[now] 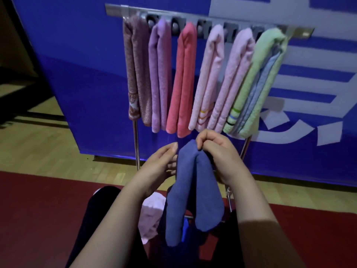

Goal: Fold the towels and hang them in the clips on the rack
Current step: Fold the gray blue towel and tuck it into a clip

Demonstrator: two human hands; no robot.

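Observation:
A dark blue towel [193,190] hangs folded in two below the rack. My right hand [216,151] pinches its folded top. My left hand [162,163] sits against the towel's left side with thumb raised and fingers reaching behind the cloth. The metal clip rack [208,26] stands ahead, its clips holding several folded towels: a brownish patterned one [136,74], a purple one [160,74], a red one [183,80], two pale pink ones [226,78] and a green one [260,84] at the right end.
A pale pink towel [150,215] lies on my lap beside the blue one. The rack's legs [136,144] stand on the wooden floor before a blue banner wall [87,74]. A red mat [38,209] covers the floor near me.

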